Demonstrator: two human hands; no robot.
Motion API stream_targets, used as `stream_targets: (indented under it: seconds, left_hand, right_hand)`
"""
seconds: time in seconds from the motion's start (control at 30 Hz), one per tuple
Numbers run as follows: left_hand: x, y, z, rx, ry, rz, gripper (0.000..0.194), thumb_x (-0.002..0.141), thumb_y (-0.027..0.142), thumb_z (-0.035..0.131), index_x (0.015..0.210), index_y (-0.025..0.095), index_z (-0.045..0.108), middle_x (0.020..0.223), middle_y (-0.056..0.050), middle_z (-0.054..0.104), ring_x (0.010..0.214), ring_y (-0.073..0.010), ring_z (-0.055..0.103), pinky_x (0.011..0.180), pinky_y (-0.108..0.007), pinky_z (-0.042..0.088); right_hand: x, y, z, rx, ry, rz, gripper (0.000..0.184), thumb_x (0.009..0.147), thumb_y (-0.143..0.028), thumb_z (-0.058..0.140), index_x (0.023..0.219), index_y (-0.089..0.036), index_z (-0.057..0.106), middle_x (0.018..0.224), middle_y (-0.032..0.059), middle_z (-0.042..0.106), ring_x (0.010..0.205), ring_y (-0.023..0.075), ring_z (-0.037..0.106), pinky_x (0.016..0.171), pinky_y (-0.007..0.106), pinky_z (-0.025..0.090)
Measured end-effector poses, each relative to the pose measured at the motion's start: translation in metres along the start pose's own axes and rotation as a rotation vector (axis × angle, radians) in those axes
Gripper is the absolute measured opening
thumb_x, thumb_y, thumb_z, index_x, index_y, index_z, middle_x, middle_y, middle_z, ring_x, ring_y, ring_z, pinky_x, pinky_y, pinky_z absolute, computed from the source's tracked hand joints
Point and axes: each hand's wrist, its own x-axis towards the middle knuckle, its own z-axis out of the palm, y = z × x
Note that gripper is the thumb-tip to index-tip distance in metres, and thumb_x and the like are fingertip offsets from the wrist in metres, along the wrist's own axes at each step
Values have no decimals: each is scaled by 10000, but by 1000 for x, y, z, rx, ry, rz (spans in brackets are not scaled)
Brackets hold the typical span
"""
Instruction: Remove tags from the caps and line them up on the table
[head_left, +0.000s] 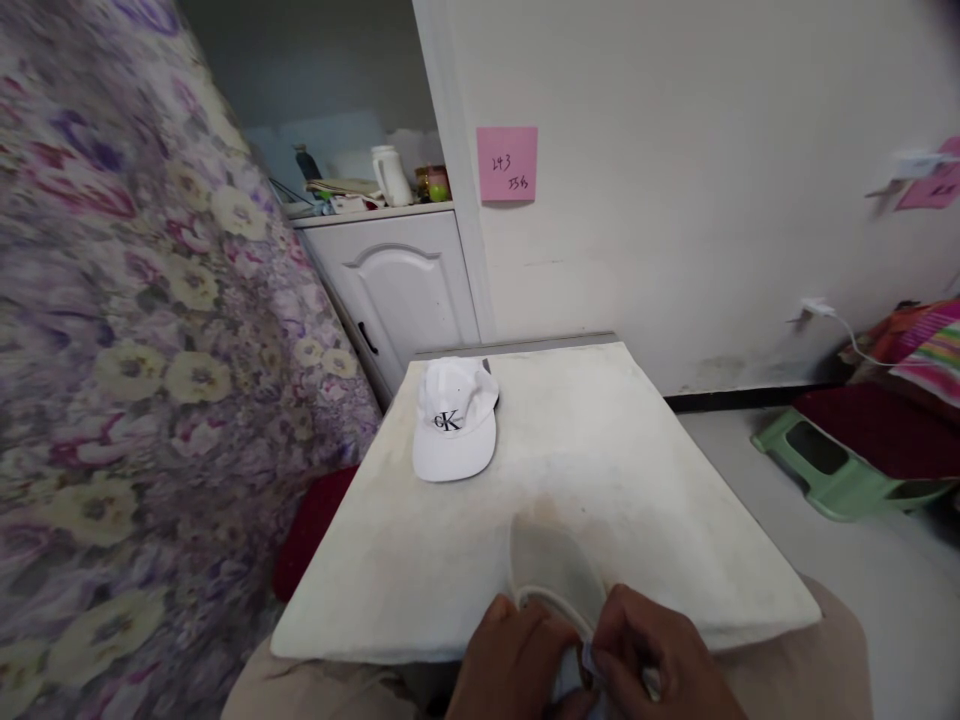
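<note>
At the near edge of the table, my left hand (514,655) and my right hand (652,650) are close together, both with fingers closed on a pale cap (555,560). Its light grey brim points away from me over the tabletop. Between my fingertips shows a small bit of whitish material, too blurred to make out. My hands hide most of the crown. Farther back on the left of the table, apart from my hands, rests a white cap (454,420) with dark "CK" letters, its brim towards me.
The white-covered table (637,480) stands against the wall. A floral curtain (150,380) hangs at the left, beside a white cabinet (397,290) carrying a white jug (391,176). A pink note (508,164) is on the wall. A green stool (847,480) stands at the right.
</note>
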Motion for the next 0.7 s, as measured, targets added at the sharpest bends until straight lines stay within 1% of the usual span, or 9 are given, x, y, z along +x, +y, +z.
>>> stream_targets:
  seconds: [0.13,0.27,0.33,0.37,0.43,0.5,0.53,0.6,0.7]
  left_hand:
    - [-5,-3,3,10,-71,35,247,983,499,460,963,261,523,796,37,674,672,-171,590,655,-330,323]
    - [-9,-6,7,22,-133,-3,250,979,509,471,1014,266,521,858,28,690,749,-186,616,719,-350,321]
    - [-8,-8,9,26,-160,26,282,973,538,473,1017,262,518,864,26,698,751,-184,620,701,-345,317]
    - [-8,-9,10,18,-169,60,305,978,555,452,1016,259,517,862,27,702,738,-178,619,682,-339,314]
    - [-8,-11,11,3,-146,104,368,996,588,362,1002,253,515,841,27,700,708,-166,610,656,-335,304]
    - [-9,-12,13,-6,-116,100,430,1007,606,273,989,250,513,828,24,691,705,-165,604,666,-338,304]
    - [-10,-12,14,-5,-111,78,445,1006,614,259,993,250,515,831,20,688,717,-171,603,680,-342,307]
    - [-13,-12,15,-12,-159,37,420,999,616,309,1010,252,520,861,12,690,754,-182,608,713,-345,315]
    - [-15,-11,14,-50,-231,0,346,986,585,413,1020,258,521,898,14,697,793,-185,622,736,-342,321]
  right_hand:
    - [0,-3,-2,36,-47,23,63,727,-272,540,716,-237,488,654,-28,521,636,166,489,600,303,359]
    - [1,-7,-7,80,-118,57,76,709,-286,546,704,-236,488,646,-37,483,635,163,454,596,311,335]
    - [1,-10,-11,102,-171,64,89,715,-293,553,695,-236,488,650,-37,470,649,165,451,606,316,331]
    - [1,-12,-13,113,-200,63,94,722,-298,558,698,-233,494,655,-34,474,656,167,455,612,318,332]
    - [0,-15,-15,126,-227,70,114,744,-323,565,715,-228,510,671,-27,490,670,171,466,622,321,336]
    - [-1,-17,-16,117,-216,71,139,767,-357,562,744,-226,522,689,-22,499,679,175,470,630,321,342]
    - [-1,-17,-15,110,-202,64,145,775,-365,558,751,-226,523,701,-20,502,684,175,471,633,321,346]
    - [-1,-15,-13,88,-182,44,119,776,-340,553,750,-231,513,719,-15,513,690,176,472,633,321,353]
    - [-1,-10,-7,40,-149,7,74,749,-250,558,739,-242,485,715,-21,515,693,177,474,639,323,364]
